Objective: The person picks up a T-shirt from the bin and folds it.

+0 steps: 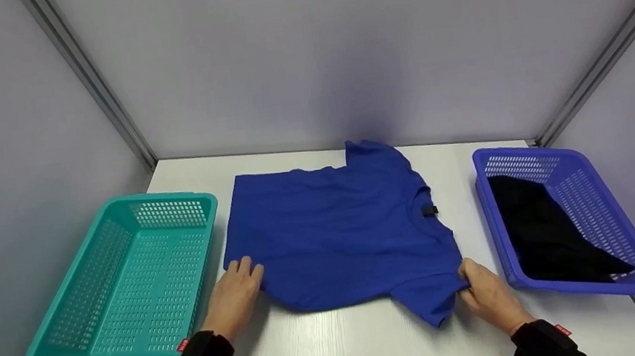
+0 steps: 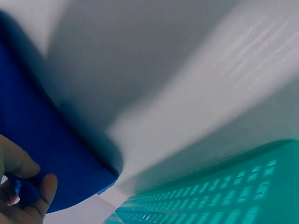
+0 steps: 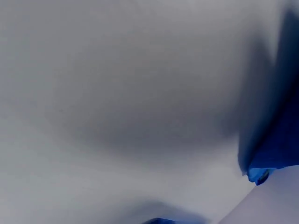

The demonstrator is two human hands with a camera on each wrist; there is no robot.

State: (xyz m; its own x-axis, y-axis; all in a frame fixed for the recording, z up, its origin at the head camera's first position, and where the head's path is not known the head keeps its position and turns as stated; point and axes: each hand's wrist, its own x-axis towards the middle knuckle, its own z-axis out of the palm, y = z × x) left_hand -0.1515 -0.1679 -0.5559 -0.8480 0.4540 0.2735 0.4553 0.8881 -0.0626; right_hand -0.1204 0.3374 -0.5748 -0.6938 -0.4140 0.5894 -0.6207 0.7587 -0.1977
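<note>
A blue T-shirt [image 1: 329, 230] lies spread sideways on the white table, its collar with a dark tag to the right and its hem to the left. My left hand [image 1: 234, 296] pinches the near hem corner, and the left wrist view shows the cloth between thumb and fingers. At the near sleeve, my right hand [image 1: 490, 295] grips the edge of the fabric. The near side of the shirt is slightly raised off the table. In the right wrist view only part of the blue cloth [image 3: 280, 140] appears; the hand is out of that picture.
A teal plastic basket [image 1: 211, 224] stands at the left, with nothing seen inside. On the right is a purple basket [image 1: 595, 288] containing folded black cloth [image 1: 541, 231]. Grey partition walls [image 1: 293, 56] enclose the table [image 1: 336, 353] at the back and sides.
</note>
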